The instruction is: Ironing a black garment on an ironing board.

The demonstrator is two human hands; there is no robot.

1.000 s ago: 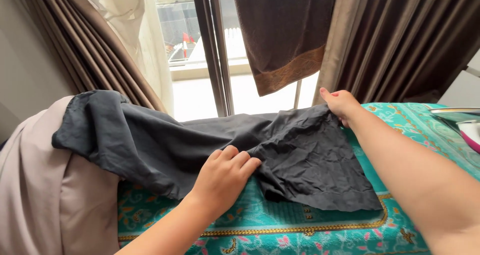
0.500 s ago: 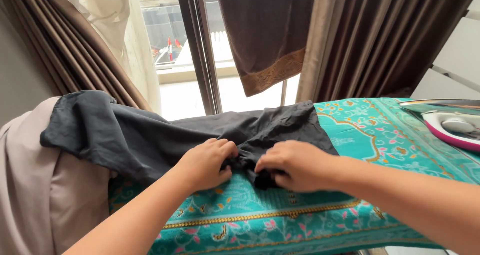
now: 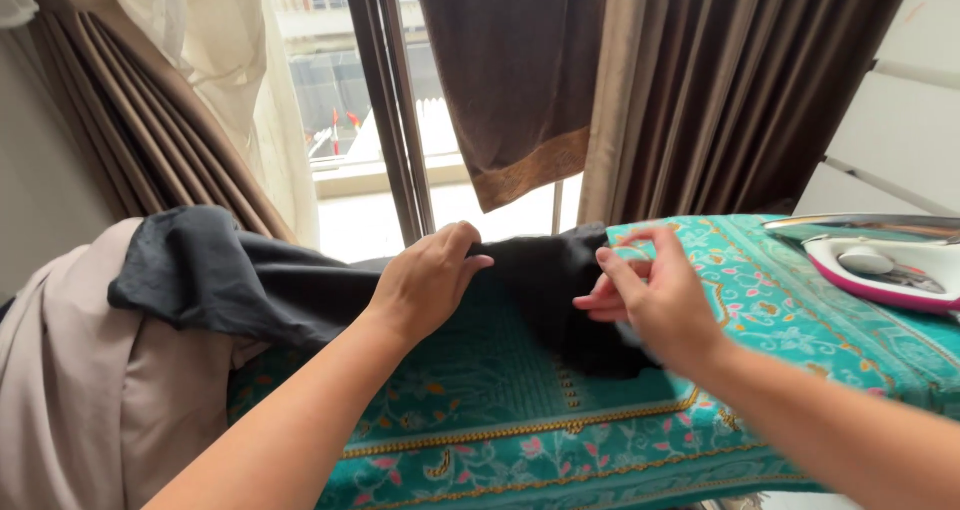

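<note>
A dark grey garment (image 3: 240, 275) lies over the far side of a board covered with a teal patterned cloth (image 3: 500, 400). Its left part drapes over a beige fabric heap (image 3: 80, 370). My left hand (image 3: 425, 280) pinches the garment's edge and lifts it off the board. My right hand (image 3: 650, 295) grips the bunched right end of the garment, raised slightly above the cloth.
A pink and white iron (image 3: 880, 265) rests on the board's right end. Behind stand a window frame (image 3: 385, 110), brown curtains (image 3: 730, 90), a hanging brown towel (image 3: 510, 70) and a cream curtain (image 3: 240, 80) on the left.
Both hands gathered the garment at the board's middle, then lifted it up and away toward the window. The flat spread part has bunched up, baring more teal cloth.
</note>
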